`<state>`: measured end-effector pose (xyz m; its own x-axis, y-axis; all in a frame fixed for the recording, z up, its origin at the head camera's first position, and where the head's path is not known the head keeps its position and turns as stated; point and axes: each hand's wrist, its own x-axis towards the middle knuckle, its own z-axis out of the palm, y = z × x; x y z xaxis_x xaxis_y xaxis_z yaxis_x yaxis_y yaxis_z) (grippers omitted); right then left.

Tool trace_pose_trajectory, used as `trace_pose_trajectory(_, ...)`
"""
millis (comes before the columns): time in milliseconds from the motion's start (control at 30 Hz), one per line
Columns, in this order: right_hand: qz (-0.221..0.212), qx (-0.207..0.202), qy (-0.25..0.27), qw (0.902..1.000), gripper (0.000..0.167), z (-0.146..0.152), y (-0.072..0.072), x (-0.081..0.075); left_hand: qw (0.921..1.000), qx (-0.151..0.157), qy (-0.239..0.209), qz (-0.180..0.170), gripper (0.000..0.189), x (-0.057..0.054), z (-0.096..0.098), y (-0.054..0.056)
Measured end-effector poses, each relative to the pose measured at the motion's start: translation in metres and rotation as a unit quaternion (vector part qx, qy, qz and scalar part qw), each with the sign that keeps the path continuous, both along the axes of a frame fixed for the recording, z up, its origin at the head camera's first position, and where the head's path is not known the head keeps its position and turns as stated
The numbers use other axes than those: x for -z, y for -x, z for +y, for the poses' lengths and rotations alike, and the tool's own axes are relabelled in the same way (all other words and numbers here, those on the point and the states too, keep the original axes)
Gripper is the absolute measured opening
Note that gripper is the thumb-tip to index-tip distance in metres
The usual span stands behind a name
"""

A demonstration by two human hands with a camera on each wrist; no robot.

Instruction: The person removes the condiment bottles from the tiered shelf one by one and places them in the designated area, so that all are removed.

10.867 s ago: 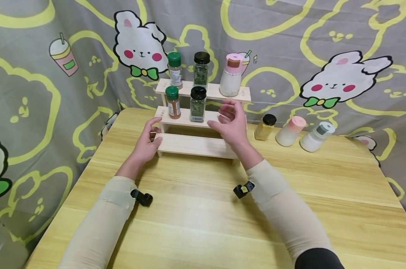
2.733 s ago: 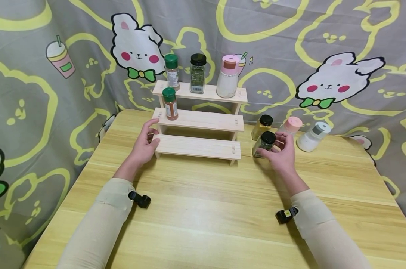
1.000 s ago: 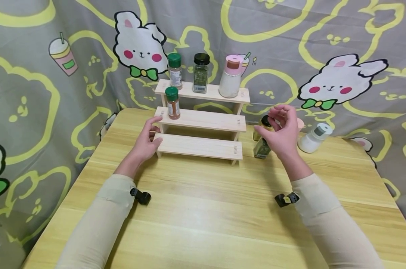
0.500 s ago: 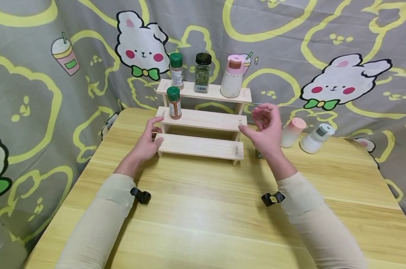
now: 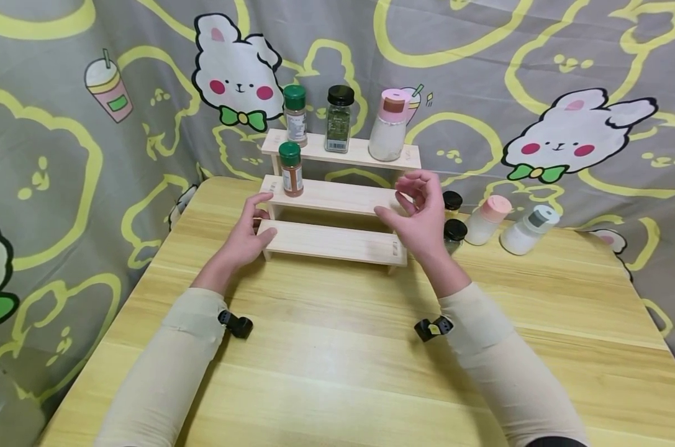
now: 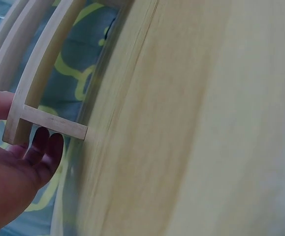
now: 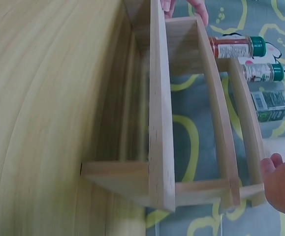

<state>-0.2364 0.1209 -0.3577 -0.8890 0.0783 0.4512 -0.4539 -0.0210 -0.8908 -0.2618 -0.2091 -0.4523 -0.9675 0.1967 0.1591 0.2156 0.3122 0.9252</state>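
A three-step wooden rack (image 5: 337, 241) stands at the back of the table. My left hand (image 5: 243, 234) grips its left end, thumb on the lowest step; in the left wrist view, fingertips (image 6: 53, 147) curl beneath it. My right hand (image 5: 423, 217), fingers loosely bent and holding nothing, hovers by the right end of the middle step. On the top step are a green-capped spice jar (image 5: 295, 124), a black-capped herb jar (image 5: 337, 130) and a pink-capped white shaker (image 5: 387, 138). A green-capped jar of red spice (image 5: 292, 177) sits on the middle step.
Right of the rack on the table (image 5: 326, 372) stand two black-capped jars, one nearer (image 5: 454, 233) and one behind (image 5: 452, 202), both partly hidden by my right hand. Beside them are a pink-capped shaker (image 5: 487, 220) and a grey-capped shaker (image 5: 529, 231). A patterned curtain (image 5: 454, 62) hangs behind.
The second black-capped herb jar went from the middle step to the table on the right. My right hand let go of it and moved left to the rack. My left hand stays put.
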Motion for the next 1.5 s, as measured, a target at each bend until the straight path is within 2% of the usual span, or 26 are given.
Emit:
trace_pose_trajectory(233,-0.015,-0.013,0.013,0.9997,0.062,-0.020,-0.002,-0.008,1.0000,-0.003,0.003,0.002,0.070,0.002,0.000,0.000)
trace_pose_trajectory(567,-0.025,-0.038,0.011,0.9989,0.064,-0.043,0.003,-0.005,0.9999,-0.002,-0.012,0.000,0.069,0.002,0.001,-0.002)
trace_pose_trajectory(1000,-0.044,-0.052,0.000,0.9977,0.064,-0.064,0.014,-0.004,0.9999,-0.005,0.003,0.010,0.069,0.003,0.001,-0.001)
trace_pose_trajectory(1167,-0.051,-0.055,-0.003,0.9972,0.063,-0.072,0.018,-0.001,1.0000,-0.004,0.004,0.004,0.069,0.001,0.002,-0.001)
trace_pose_trajectory(1400,-0.054,-0.055,-0.023,0.9968,0.072,-0.082,0.039,0.016,1.0000,-0.005,0.002,0.001,0.070,-0.001,0.001,-0.001)
trace_pose_trajectory(1500,-0.057,-0.049,-0.032,0.9966,0.072,-0.088,0.046,0.017,1.0000,-0.005,0.000,0.007,0.070,-0.001,0.001,-0.001)
